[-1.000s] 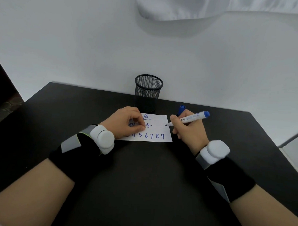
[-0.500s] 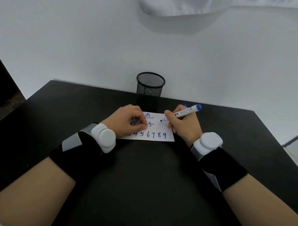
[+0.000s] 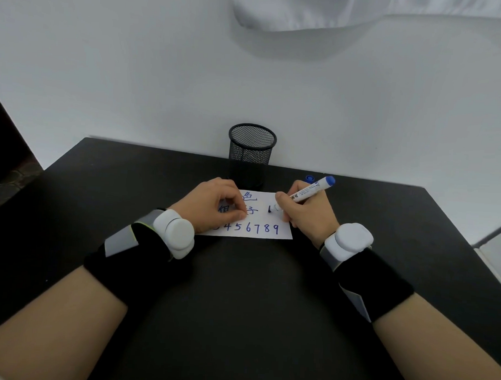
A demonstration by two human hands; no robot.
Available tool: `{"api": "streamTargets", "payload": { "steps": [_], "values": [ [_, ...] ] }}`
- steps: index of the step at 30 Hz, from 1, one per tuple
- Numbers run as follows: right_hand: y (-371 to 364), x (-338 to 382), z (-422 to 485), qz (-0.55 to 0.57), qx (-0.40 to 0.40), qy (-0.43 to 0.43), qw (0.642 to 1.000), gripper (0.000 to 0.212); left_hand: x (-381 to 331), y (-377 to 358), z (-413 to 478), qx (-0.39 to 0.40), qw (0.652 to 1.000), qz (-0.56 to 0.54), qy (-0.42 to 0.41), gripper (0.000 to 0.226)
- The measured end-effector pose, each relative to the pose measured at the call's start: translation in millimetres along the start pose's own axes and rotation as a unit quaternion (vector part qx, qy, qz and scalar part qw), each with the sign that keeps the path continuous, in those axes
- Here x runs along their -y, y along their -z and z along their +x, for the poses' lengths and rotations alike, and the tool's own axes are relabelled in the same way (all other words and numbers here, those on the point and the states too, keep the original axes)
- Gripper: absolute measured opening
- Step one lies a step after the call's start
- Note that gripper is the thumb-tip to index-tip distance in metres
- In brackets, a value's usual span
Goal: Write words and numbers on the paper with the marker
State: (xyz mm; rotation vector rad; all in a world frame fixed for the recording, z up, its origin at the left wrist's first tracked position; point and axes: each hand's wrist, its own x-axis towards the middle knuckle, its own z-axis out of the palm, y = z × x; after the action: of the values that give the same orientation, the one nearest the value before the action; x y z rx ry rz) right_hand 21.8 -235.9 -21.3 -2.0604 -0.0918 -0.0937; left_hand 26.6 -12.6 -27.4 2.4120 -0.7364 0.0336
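A small white paper (image 3: 273,232) lies on the black table (image 3: 239,290), with blue characters and the digits 4 to 9 on it. My left hand (image 3: 214,205) rests on the paper's left part with curled fingers, pinning it and hiding some of the writing. My right hand (image 3: 308,214) grips a white marker (image 3: 306,193) with a blue end. Its tip touches the paper's right middle, beside a short fresh stroke.
A black mesh pen cup (image 3: 251,152) stands just behind the paper against the white wall. A blue marker cap (image 3: 309,178) lies behind my right hand. The table's right edge runs close to my right forearm.
My right hand moved left from beyond the paper's edge onto the paper. The marker tip came down and made a short stroke. My left hand stayed put.
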Motion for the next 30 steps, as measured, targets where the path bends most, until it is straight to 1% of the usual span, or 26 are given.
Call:
{"api": "streamTargets", "payload": {
  "steps": [8,21,26,30],
  "values": [
    [0.3,-0.9,-0.2,0.015,-0.054,-0.007,0.998,0.025,-0.8,1.1,-0.1,0.004,1.000,-0.006,0.001,0.009],
    [-0.7,-1.5,0.6,-0.010,-0.031,-0.008,0.999,0.025,-1.0,0.4,-0.7,-0.003,1.000,-0.014,0.000,0.009],
    [-1.1,-2.3,1.7,-0.019,-0.055,-0.003,0.998,0.022,-0.2,-0.4,-0.9,-0.006,1.000,-0.010,-0.003,0.007],
    [-0.9,-3.2,2.1,-0.021,-0.057,-0.010,0.998,0.026,-1.2,0.1,-0.5,-0.002,1.000,-0.010,-0.001,0.007]
  ]
}}
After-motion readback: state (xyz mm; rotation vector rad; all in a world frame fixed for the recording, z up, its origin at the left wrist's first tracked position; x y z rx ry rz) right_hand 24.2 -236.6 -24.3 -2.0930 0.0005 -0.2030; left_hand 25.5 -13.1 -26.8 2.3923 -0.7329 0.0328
